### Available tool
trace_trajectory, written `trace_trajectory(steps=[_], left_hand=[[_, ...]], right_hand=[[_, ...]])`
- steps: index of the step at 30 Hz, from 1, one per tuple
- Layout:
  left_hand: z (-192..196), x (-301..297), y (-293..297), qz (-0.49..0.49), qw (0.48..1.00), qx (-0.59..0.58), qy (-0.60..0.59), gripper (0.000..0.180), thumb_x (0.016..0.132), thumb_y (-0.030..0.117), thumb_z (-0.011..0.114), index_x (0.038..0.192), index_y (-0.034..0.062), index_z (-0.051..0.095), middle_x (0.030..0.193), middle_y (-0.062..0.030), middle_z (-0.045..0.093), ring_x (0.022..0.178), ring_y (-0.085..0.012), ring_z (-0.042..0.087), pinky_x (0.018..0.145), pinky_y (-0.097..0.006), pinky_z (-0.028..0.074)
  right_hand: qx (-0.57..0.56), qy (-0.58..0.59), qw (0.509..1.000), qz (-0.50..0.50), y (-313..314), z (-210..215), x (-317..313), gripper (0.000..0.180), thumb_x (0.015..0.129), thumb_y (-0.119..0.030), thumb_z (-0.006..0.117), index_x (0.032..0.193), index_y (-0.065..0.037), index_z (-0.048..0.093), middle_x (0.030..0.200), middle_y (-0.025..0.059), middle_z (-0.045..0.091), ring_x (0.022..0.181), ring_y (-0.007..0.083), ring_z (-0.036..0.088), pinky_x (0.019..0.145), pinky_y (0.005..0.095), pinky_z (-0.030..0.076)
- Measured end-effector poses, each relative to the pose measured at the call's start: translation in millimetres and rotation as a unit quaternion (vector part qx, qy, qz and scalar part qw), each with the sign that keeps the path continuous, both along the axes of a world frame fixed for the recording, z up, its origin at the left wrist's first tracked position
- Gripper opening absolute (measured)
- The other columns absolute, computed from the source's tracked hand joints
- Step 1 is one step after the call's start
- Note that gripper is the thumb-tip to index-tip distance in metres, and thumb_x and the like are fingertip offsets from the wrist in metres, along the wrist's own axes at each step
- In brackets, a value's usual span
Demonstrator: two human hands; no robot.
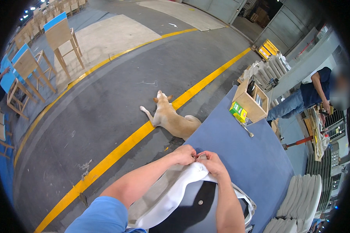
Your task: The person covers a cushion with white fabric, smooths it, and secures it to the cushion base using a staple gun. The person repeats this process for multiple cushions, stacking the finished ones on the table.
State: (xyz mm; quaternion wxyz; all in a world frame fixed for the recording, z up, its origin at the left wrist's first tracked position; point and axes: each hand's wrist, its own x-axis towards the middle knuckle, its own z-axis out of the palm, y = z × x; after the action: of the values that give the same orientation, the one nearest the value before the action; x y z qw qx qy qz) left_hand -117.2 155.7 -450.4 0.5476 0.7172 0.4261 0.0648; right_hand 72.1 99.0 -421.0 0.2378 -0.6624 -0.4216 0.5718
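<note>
My left hand [185, 155] and my right hand [212, 164] are close together at the near left edge of the blue-grey table. Both pinch the white cloth edge [182, 186] of a light grey seat cushion at its far corner. The fingers are closed on the cloth, and their tips are partly hidden. Inside the white edge, the cushion's underside shows grey and black areas, with a small round metal piece [200, 202] on the black panel [198, 211]. My right forearm crosses over the cushion and covers part of it.
On the table [241, 155] stand an open wooden box [260, 110], a green and yellow carton [238, 112] and a metal tool [246, 129]. Stacked grey cushions [301, 194] are at right. A dog [173, 119] lies beside the table. Another person [313, 91] stands beyond; wooden chairs [62, 37] are far left.
</note>
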Motion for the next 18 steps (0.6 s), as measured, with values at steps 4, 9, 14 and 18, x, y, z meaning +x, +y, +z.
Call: trace_trajectory(steps=[4,9,14,18], left_hand=[[-0.8,-3.4,1.6,0.006,1.0,-0.01,-0.013,0.026,0.082,0.022,0.075,0.102,0.0072,0.081,0.097,-0.0155,0.078,0.09,-0.0292,0.074,0.085,-0.04,0.057],[-0.4,-4.7,-13.6,0.095,0.994,-0.042,-0.047,0.025,0.083,0.025,0.077,0.101,0.0078,0.081,0.096,-0.015,0.078,0.09,-0.0289,0.074,0.084,-0.039,0.057],[-3.5,-8.2,-26.7,0.111,0.993,0.034,0.022,0.03,0.086,0.029,0.076,0.107,0.0081,0.079,0.101,-0.0181,0.078,0.097,-0.0363,0.074,0.089,-0.044,0.057],[3.9,-5.0,-34.9,0.088,0.994,0.062,0.019,0.028,0.088,0.024,0.07,0.109,0.0071,0.077,0.104,-0.0207,0.076,0.1,-0.041,0.072,0.09,-0.05,0.056]], right_hand=[[-0.024,-0.161,0.981,0.105,13.3,7.5,2.4,0.016,0.085,-0.008,0.079,0.099,0.0,0.077,0.087,0.0032,0.073,0.077,0.0113,0.064,0.068,0.0299,0.052],[0.062,-0.147,0.985,0.067,-8.3,-12.0,8.5,0.018,0.085,-0.012,0.078,0.098,-0.001,0.079,0.085,0.0068,0.076,0.076,0.0154,0.067,0.072,0.0331,0.054],[0.096,-0.061,0.993,0.03,-14.1,-21.0,2.4,0.008,0.089,-0.003,0.074,0.095,-0.001,0.078,0.08,0.0029,0.073,0.073,0.0096,0.062,0.069,0.0301,0.052],[0.134,-0.094,0.985,0.062,-15.1,-21.6,5.0,0.01,0.09,-0.006,0.074,0.097,-0.001,0.078,0.083,0.0063,0.076,0.074,0.0134,0.066,0.07,0.0321,0.053]])
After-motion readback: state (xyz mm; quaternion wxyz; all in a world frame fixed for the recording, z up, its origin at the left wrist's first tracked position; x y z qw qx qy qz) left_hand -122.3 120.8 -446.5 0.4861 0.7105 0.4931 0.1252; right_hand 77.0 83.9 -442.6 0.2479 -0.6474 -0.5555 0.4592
